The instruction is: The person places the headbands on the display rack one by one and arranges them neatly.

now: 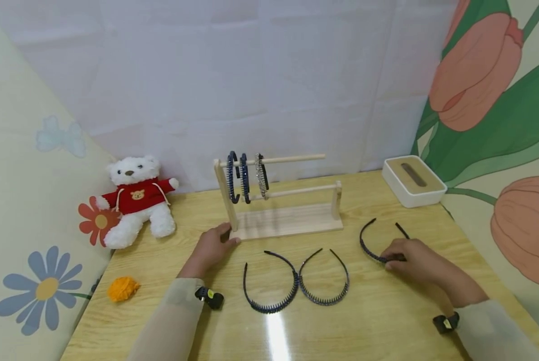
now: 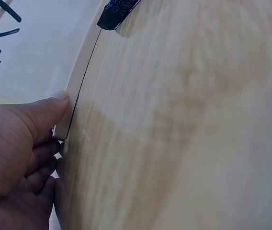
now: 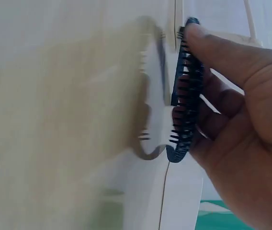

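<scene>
A wooden headband stand (image 1: 292, 221) carries three toothed headbands near the left end of its upper bar: two dark blue (image 1: 230, 178) and one silvery (image 1: 260, 175). My left hand (image 1: 210, 246) grips the left end of its base, with the thumb on the base edge (image 2: 73, 112). Over the table's right side, my right hand (image 1: 411, 256) pinches a dark toothed headband (image 3: 188, 100) by its curved middle, its tips pointing away from me. Two more dark headbands, the left one (image 1: 271, 308) and the right one (image 1: 325, 302), lie side by side in front of the stand.
At the back left sits a white teddy bear (image 1: 138, 200) in a red top. An orange yarn ball (image 1: 123, 289) lies near the left edge. A white box (image 1: 413, 198) with a tan top stands at the back right. Walls border the table (image 1: 386, 326) behind and at both sides.
</scene>
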The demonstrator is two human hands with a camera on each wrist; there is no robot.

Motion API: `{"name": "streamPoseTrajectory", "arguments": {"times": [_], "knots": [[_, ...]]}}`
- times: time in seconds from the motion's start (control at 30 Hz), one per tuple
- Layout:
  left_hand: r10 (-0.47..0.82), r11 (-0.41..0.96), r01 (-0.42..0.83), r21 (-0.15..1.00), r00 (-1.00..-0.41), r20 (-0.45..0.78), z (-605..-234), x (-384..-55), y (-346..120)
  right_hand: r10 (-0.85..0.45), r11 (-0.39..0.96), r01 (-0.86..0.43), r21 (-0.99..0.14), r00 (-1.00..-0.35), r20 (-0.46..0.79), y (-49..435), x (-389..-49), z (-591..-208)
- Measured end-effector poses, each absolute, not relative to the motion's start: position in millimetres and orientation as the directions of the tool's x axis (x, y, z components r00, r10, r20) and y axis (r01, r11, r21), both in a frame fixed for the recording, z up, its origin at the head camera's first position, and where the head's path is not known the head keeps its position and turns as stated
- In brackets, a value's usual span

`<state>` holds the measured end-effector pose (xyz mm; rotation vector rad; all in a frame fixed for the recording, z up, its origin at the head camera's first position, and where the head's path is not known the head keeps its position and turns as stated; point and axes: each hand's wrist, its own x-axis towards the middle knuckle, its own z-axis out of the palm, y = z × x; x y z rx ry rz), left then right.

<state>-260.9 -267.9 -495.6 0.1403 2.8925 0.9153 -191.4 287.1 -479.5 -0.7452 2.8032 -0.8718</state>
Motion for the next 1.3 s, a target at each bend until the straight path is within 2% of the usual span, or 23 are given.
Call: {"name": "streamPoseTrajectory", "arguments": {"times": [0.2, 0.4, 0.47, 0.57, 0.67, 0.77, 0.87, 1.1, 1.3], "knots": [[0.128, 0.813, 0.06, 0.579, -0.989, -0.077, -494, -261, -266, -0.293, 0.702, -0.302, -0.645, -0.948, 0.125, 276, -205, -469], [0.125, 0.818, 0.055, 0.573, -0.989, -0.084, -494, -261, -266, -0.055, 0.575, -0.094, -0.812, -0.996, 0.076, 272, -220, -456], [0.127, 0.818, 0.057, 0.572, -0.988, -0.083, -494, -261, -266, 0.024, 0.418, -0.028, -0.908, -0.999, 0.042, 272, -224, -452], [0.126, 0.817, 0.056, 0.574, -0.989, -0.083, -494, -261, -266, 0.077, 0.012, -0.023, -1.0, -0.997, 0.024, 272, -229, -450], [0.12, 0.821, 0.05, 0.569, -0.989, -0.086, -495, -261, -266, 0.059, -0.38, -0.092, -0.92, -0.995, 0.075, 270, -232, -449], [0.12, 0.824, 0.053, 0.565, -0.989, -0.082, -494, -261, -266, 0.031, -0.543, -0.149, -0.826, -0.987, 0.158, 265, -235, -447], [0.124, 0.822, 0.062, 0.567, -0.99, -0.072, -494, -262, -267, 0.025, -0.595, -0.176, -0.784, -0.979, 0.2, 259, -238, -440], [0.127, 0.82, 0.061, 0.57, -0.989, -0.077, -496, -263, -269, 0.085, -0.691, -0.201, -0.695, -0.977, 0.197, 243, -252, -407], [0.126, 0.821, 0.061, 0.568, -0.989, -0.075, -497, -262, -269, 0.069, -0.679, -0.183, -0.711, -0.98, 0.186, 225, -261, -378]]}}
